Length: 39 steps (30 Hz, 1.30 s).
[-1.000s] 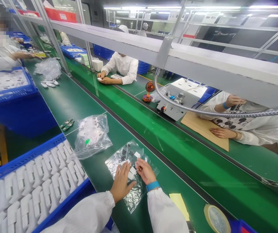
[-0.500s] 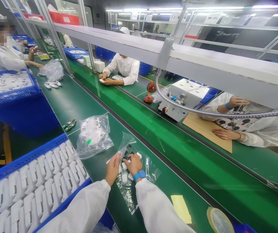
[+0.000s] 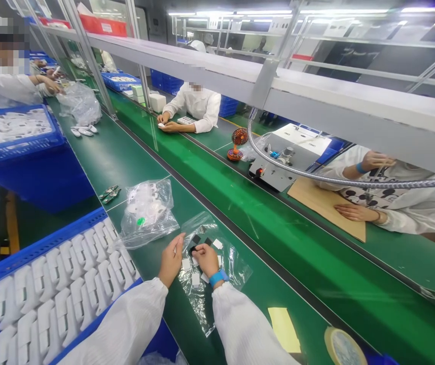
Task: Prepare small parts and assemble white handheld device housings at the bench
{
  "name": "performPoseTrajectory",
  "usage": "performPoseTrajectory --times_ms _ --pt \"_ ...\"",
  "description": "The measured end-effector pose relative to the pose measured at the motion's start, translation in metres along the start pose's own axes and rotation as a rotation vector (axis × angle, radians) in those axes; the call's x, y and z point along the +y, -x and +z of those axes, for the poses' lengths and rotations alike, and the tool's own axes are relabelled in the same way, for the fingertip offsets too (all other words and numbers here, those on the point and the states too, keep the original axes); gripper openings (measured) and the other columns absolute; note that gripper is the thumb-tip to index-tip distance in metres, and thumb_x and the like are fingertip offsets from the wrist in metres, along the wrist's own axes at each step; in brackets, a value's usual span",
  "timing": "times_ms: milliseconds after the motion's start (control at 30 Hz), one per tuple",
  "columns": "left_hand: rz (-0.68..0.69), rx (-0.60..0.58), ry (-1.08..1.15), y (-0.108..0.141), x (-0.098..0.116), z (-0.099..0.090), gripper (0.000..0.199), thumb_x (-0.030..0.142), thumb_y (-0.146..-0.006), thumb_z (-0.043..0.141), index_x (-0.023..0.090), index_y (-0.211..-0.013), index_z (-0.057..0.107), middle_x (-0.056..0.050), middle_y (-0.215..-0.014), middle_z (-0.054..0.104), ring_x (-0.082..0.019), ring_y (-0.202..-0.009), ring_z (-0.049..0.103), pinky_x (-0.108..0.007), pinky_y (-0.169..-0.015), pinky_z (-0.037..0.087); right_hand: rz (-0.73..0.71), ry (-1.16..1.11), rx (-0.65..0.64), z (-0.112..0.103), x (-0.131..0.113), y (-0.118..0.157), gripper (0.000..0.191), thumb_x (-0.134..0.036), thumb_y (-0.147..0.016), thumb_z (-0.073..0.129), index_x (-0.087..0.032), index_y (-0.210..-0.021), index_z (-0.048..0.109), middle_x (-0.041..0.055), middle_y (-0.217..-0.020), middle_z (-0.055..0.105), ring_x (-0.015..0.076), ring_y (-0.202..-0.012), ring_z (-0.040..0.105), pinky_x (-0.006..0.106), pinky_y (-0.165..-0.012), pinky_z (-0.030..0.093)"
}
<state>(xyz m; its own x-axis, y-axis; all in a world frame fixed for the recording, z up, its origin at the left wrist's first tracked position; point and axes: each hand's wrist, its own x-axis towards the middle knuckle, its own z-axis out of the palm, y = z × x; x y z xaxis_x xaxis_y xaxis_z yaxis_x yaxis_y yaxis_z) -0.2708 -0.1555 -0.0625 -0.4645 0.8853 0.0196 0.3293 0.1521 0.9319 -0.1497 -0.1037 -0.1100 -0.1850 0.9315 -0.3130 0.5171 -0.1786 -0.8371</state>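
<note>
A clear plastic bag (image 3: pixel 236 266) lies flat on the green bench, with black square pieces (image 3: pixel 207 242) and small white pieces (image 3: pixel 218 244) on it. My right hand (image 3: pixel 207 259), with a blue band at its wrist, reaches over the bag; its fingertips are closed on a dark piece partly hidden by the fingers. My left hand (image 3: pixel 172 259) is at the bag's left edge, palm turned inward and fingers stretched out, with nothing visible in it. A second clear bag (image 3: pixel 149 208) of white parts lies beyond my left hand.
A blue crate (image 3: pixel 98 215) with rows of white housings (image 3: pixel 56 268) stands at left. Small green circuit boards (image 3: pixel 110 193) lie behind it. Yellow paper (image 3: pixel 284 327) and a tape roll (image 3: pixel 345 347) are at right. A green conveyor belt (image 3: pixel 255 213) runs alongside; co-workers sit beyond.
My left hand has moved slightly left, away from the bag. My right hand's fingers have drawn together at the black pieces, which now show more clearly. The bag's upper edge has dropped flatter.
</note>
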Motion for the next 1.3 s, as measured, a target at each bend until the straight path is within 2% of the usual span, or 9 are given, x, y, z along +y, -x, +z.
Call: performPoseTrajectory --times_ms 133,267,400,600,800,1000,1300 --pt "0.063 -0.031 -0.058 -0.005 0.006 -0.004 0.030 0.035 -0.088 0.047 0.016 -0.109 0.056 -0.008 -0.114 0.059 -0.022 -0.106 0.055 -0.048 -0.093 0.041 -0.058 0.165 -0.110 0.012 -0.015 0.007 0.020 -0.031 -0.085 0.055 -0.014 -0.095 0.058 0.0033 -0.093 0.061 0.0151 -0.079 0.060 0.035 -0.072 0.050" --pt "0.128 -0.076 -0.088 -0.003 0.007 -0.004 0.030 0.034 -0.088 0.046 0.016 -0.110 0.056 -0.009 -0.115 0.059 -0.022 -0.108 0.054 -0.048 -0.094 0.040 -0.111 0.262 -0.095 0.006 -0.019 0.010 0.022 -0.031 -0.085 0.054 -0.015 -0.100 0.057 0.0050 -0.101 0.060 0.0180 -0.090 0.058 0.039 -0.079 0.048" --pt "0.164 -0.107 -0.093 0.001 0.008 -0.001 0.031 0.036 -0.089 0.045 0.016 -0.110 0.057 -0.009 -0.116 0.059 -0.022 -0.109 0.054 -0.049 -0.095 0.039 -0.134 0.330 -0.105 -0.002 -0.013 0.011 0.022 -0.031 -0.086 0.054 -0.015 -0.100 0.057 0.0047 -0.099 0.060 0.0172 -0.087 0.059 0.039 -0.078 0.049" --pt "0.176 -0.091 -0.094 -0.001 0.011 -0.001 0.032 0.036 -0.089 0.044 0.016 -0.111 0.056 -0.009 -0.117 0.059 -0.022 -0.110 0.053 -0.048 -0.095 0.040 -0.148 0.435 -0.102 0.007 -0.015 0.011 0.021 -0.032 -0.085 0.055 -0.015 -0.098 0.058 0.0054 -0.103 0.059 0.0187 -0.092 0.057 0.040 -0.081 0.047" --pt "0.177 -0.067 -0.099 -0.007 0.014 -0.006 0.031 0.036 -0.089 0.044 0.016 -0.110 0.057 -0.009 -0.116 0.059 -0.022 -0.110 0.053 -0.049 -0.095 0.039 -0.171 0.457 -0.113 0.013 -0.020 0.017 0.020 -0.032 -0.086 0.054 -0.015 -0.096 0.059 0.0050 -0.101 0.060 0.0179 -0.091 0.058 0.039 -0.080 0.047" --pt "0.162 -0.067 -0.081 -0.007 0.018 -0.006 0.033 0.037 -0.089 0.044 0.016 -0.110 0.056 -0.009 -0.116 0.059 -0.022 -0.108 0.054 -0.048 -0.094 0.041 -0.167 0.449 -0.059 0.014 -0.021 0.018 0.022 -0.033 -0.086 0.054 -0.015 -0.099 0.057 0.0052 -0.102 0.059 0.0184 -0.091 0.057 0.040 -0.080 0.047" --pt "0.112 -0.040 -0.060 -0.011 0.023 -0.008 0.032 0.037 -0.089 0.043 0.016 -0.110 0.055 -0.008 -0.109 0.062 -0.020 -0.096 0.060 -0.044 -0.086 0.046 -0.151 0.441 -0.041 0.016 -0.018 0.015 0.023 -0.034 -0.086 0.052 -0.016 -0.099 0.057 0.0050 -0.101 0.059 0.0179 -0.089 0.057 0.039 -0.078 0.047"
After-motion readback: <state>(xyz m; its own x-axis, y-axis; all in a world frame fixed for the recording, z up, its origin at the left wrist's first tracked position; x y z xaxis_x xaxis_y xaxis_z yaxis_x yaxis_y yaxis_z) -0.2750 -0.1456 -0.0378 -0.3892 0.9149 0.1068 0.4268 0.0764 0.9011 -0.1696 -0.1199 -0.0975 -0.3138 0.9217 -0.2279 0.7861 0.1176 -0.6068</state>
